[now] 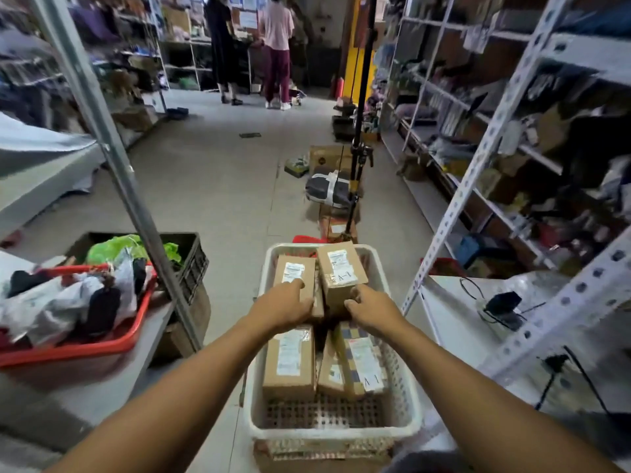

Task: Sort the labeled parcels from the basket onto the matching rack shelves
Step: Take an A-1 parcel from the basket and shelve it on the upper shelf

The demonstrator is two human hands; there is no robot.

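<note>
- Parcels, all brown cardboard boxes with white labels, lie in a white plastic basket (pixel 406 414) on the floor, in the aisle between two racks.
- Both arms reach down into the basket.
- The left hand (pixel 286 307) rests on the near end of a far-left box (pixel 293 273). Its fingers bend over the edge, and it looks like they are gripping it, but the view is a bit blurry there.
- The right hand (pixel 370 307) grips the near bottom corner of the far-right box (pixel 341 273). This box is tilted up and has "V-1" written on its label.
- Two more boxes lie closer to the person: a plain brown one (pixel 289 361) on the left, and one (pixel 362 360) with checkered tape on the right, leaning on another box under it. Its label also has a "V" and a "1".
- The near end of the basket shows its bare mesh bottom.
- A white metal rack (pixel 495 138) full of mixed goods stands on the right side.
- A grey metal post (pixel 112 165) stands on the left. Beside it is a red tray (pixel 102 346) with bags in it, and behind that a black crate (pixel 191 264) with a green bag.
- Far down the aisle, two people (pixel 252 49) stand with their backs turned.
</note>
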